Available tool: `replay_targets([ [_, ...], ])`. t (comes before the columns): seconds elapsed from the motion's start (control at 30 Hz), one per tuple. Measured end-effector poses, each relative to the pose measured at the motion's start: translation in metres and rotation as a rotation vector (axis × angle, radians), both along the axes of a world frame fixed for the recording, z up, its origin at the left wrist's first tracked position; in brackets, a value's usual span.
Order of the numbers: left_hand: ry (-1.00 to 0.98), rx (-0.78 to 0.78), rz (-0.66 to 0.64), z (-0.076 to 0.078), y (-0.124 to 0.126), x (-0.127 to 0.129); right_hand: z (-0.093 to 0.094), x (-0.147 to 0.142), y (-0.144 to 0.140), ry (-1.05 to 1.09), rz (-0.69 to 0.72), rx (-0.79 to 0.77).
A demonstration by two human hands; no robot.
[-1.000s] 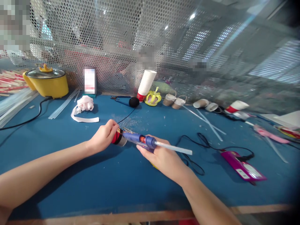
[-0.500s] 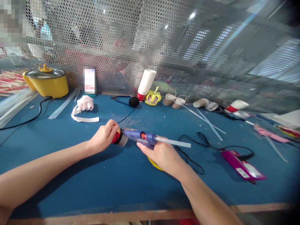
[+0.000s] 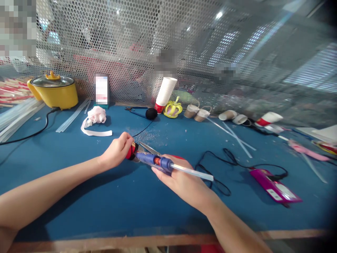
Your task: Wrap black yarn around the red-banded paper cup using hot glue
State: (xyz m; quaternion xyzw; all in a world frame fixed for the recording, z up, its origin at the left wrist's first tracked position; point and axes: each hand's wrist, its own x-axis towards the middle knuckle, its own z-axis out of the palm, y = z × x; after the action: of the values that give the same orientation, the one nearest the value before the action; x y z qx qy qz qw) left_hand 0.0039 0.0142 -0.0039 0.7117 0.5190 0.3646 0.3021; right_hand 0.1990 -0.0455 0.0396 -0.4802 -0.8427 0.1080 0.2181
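Note:
My left hand (image 3: 117,150) is closed around a small red-and-black cylindrical piece (image 3: 132,151), its fingers covering much of it. In my right hand (image 3: 185,184) is a blue hot glue gun (image 3: 147,158), with a clear glue stick (image 3: 193,171) jutting out of its back end. The gun's front end is right at the red-and-black piece; whether they touch I cannot tell. Just behind the gun lie scissors, a metal blade (image 3: 147,147) showing, partly hidden by my right hand.
Along the back stand a yellow electric pot (image 3: 56,95), a phone (image 3: 101,89), stacked paper cups (image 3: 166,90), a yellow crown-shaped piece (image 3: 173,109) and cardboard rolls (image 3: 202,114). A crumpled white strip (image 3: 97,116) lies left. A purple power bank (image 3: 275,186) with a black cable lies right.
The glue gun's front has dipped slightly toward me, over the end of the red-and-black piece. The scissors blade now shows behind it, and the yellow edge under my right hand has gone from sight.

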Motion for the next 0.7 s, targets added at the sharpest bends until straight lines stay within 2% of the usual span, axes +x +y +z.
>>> replay_targets([
  [0.23, -0.010, 0.003, -0.013, -0.002, 0.000, 0.000, -0.002, 0.004, 0.004, 0.006, -0.019, -0.010],
  [0.47, 0.008, 0.053, -0.052, -0.006, -0.002, -0.002, -0.010, 0.011, 0.014, -0.006, -0.101, 0.013],
  [0.7, 0.020, 0.116, -0.100, -0.009, -0.004, -0.005, -0.005, 0.009, 0.020, 0.103, -0.107, -0.137],
])
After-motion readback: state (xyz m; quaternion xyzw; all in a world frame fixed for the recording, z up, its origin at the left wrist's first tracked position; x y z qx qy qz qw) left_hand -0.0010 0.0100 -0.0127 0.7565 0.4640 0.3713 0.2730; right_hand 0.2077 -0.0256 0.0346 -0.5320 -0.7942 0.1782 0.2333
